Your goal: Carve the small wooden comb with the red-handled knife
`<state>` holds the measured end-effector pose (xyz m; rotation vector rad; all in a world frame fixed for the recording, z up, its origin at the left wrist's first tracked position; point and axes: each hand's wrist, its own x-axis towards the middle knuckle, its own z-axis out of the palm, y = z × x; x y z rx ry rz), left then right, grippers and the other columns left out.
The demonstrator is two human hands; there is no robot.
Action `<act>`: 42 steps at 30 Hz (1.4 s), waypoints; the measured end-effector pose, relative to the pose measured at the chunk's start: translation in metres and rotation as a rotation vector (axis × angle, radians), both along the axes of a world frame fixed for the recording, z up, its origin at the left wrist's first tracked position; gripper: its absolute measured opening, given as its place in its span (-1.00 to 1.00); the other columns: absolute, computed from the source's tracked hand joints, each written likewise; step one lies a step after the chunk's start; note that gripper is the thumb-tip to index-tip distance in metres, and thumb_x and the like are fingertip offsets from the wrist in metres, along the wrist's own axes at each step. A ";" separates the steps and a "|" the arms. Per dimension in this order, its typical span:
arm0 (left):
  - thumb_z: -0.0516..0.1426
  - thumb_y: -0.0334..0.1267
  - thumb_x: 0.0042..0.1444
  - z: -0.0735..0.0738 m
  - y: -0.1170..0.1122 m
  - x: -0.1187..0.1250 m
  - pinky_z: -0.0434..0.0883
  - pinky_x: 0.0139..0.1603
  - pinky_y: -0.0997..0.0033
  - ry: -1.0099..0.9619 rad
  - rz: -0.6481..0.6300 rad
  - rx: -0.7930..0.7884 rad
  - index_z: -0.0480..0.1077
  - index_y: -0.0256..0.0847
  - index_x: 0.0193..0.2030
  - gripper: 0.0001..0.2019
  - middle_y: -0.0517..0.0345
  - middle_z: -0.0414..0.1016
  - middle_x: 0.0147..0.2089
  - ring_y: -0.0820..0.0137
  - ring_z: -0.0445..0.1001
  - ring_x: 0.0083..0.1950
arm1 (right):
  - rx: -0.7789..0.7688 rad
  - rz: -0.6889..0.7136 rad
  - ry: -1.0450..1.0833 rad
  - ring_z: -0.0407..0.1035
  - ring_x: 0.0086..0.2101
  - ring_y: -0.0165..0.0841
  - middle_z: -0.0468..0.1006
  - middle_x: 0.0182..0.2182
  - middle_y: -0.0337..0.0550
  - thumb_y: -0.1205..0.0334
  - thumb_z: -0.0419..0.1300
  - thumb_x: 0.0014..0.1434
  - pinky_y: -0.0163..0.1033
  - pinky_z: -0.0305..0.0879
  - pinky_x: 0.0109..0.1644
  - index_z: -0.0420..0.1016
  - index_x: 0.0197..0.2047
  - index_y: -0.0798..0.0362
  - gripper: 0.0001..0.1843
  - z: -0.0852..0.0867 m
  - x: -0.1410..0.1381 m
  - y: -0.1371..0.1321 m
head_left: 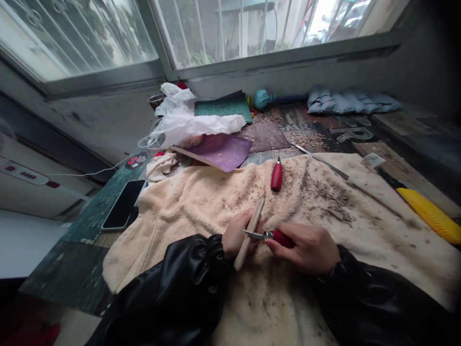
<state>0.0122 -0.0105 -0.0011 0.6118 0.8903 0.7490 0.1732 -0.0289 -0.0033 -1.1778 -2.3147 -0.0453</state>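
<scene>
My left hand (235, 234) is closed around a slim wooden stick (255, 216), which slants up and away from me. In my right hand (310, 247) is a carving knife (282, 239) with a red handle and a short pointed blade. Its blade lies across the stick, close to my left fingers. Just beyond them, a second red-handled carving knife (276, 176) rests on the cream towel (173, 202), tip pointing away. Brown wood shavings (329, 192) are scattered over the towel, mostly to the right.
A phone (124, 205) lies at the left. Behind the towel are a purple sheet (225, 150), white plastic bags (201, 124) and a green mat (225, 109). To the right lie a long thin metal tool (324, 163) and a yellow-handled tool (430, 214). A window (230, 33) bounds the back.
</scene>
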 end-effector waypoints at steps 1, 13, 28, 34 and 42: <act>-0.11 -0.19 0.13 0.000 0.000 0.000 -0.07 -0.85 0.61 -0.008 -0.002 -0.002 0.20 -0.24 -0.55 -0.71 0.32 0.14 -0.79 0.60 0.03 -0.84 | -0.001 0.007 -0.002 0.14 -0.72 -0.57 0.25 -0.76 -0.33 -0.08 -0.04 0.16 -0.37 -0.06 -0.60 0.24 -0.68 0.07 -0.49 0.000 0.000 0.000; -0.13 -0.06 0.11 -0.001 -0.002 -0.002 -0.02 -0.84 0.61 -0.025 -0.130 0.003 0.13 -0.23 -0.64 -0.61 0.32 0.07 -0.79 0.61 0.01 -0.84 | 0.030 -0.096 -0.033 0.16 -0.69 -0.55 0.28 -0.76 -0.31 -0.11 0.00 0.12 -0.35 -0.08 -0.58 0.28 -0.67 0.06 -0.50 -0.009 0.014 0.010; -0.07 -0.15 0.09 -0.001 -0.010 -0.001 -0.02 -0.83 0.61 -0.009 -0.113 0.064 0.19 -0.23 -0.49 -0.76 0.33 0.14 -0.80 0.58 0.04 -0.84 | 0.029 -0.518 -0.070 0.12 -0.68 -0.48 0.29 -0.74 -0.25 -0.27 -0.17 0.12 -0.36 -0.10 -0.59 0.31 -0.64 0.04 -0.37 -0.007 0.041 0.032; -0.14 -0.10 0.11 -0.003 -0.005 -0.001 -0.04 -0.86 0.62 -0.051 -0.096 0.000 0.16 -0.22 -0.53 -0.70 0.35 0.06 -0.80 0.59 -0.03 -0.85 | -0.017 -0.193 0.054 0.13 -0.69 -0.54 0.22 -0.75 -0.31 -0.13 -0.09 0.17 -0.39 -0.02 -0.55 0.28 -0.66 0.06 -0.45 -0.005 0.019 0.011; -0.15 -0.11 0.11 0.001 -0.004 -0.001 -0.05 -0.84 0.60 -0.017 -0.165 0.026 0.11 -0.24 -0.70 -0.58 0.31 0.02 -0.81 0.62 -0.01 -0.84 | 0.029 -0.066 -0.037 0.15 -0.70 -0.56 0.25 -0.75 -0.34 -0.08 0.00 0.13 -0.37 -0.07 -0.60 0.26 -0.65 0.05 -0.53 -0.010 0.014 0.007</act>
